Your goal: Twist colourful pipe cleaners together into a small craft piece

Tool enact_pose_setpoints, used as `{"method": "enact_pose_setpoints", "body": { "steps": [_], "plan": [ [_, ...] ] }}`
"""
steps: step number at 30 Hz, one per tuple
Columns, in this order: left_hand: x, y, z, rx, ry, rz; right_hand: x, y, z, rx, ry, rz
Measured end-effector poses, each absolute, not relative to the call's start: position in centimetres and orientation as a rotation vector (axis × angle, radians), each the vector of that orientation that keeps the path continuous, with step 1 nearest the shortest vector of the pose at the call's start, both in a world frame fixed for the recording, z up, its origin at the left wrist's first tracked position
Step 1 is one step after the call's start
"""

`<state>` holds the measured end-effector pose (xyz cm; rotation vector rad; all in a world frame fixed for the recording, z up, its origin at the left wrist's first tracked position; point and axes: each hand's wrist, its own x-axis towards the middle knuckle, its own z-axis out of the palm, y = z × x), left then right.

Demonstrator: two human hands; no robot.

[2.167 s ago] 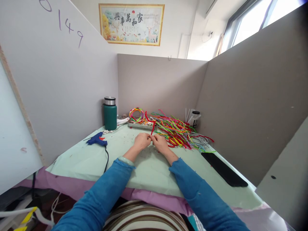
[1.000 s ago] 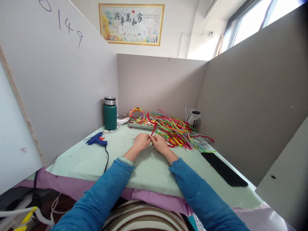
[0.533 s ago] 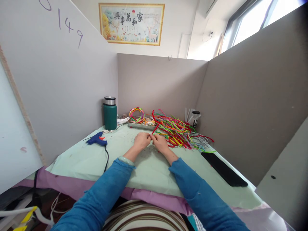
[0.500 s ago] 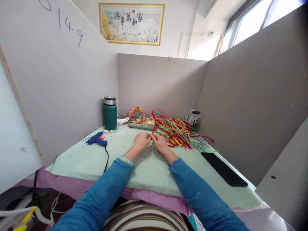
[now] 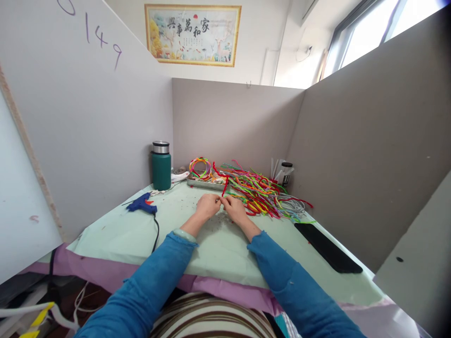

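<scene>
My left hand (image 5: 208,205) and my right hand (image 5: 234,209) meet fingertip to fingertip above the middle of the table. Both are pinched closed on the near end of a red pipe cleaner (image 5: 225,186). Its stem rises from between the fingers, then bends away to the left in a wavy line. The exact spot where the fingers grip is hidden. Just beyond my right hand spreads a heap of colourful pipe cleaners (image 5: 260,185).
Behind the hands stands a metal tray (image 5: 202,184) with a ring of coloured pipe cleaners (image 5: 200,168). To the left are a green flask (image 5: 161,171) and a blue glue gun (image 5: 143,203) with its cord. A black flat object (image 5: 327,248) lies right. Grey partitions enclose the table.
The upper part of the red pipe cleaner has swung to the left and now bends over toward the tray. Both hands have stayed in place.
</scene>
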<state>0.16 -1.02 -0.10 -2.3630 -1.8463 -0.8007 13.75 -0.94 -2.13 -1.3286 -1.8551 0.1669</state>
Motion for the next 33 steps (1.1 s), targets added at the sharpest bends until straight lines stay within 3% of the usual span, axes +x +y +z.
{"method": "enact_pose_setpoints", "body": {
  "steps": [33],
  "plan": [
    [0.33,-1.00,-0.08,-2.375,-1.890,-0.906,13.69,-0.80,-2.06,-1.358,-1.857,0.081]
  ]
}}
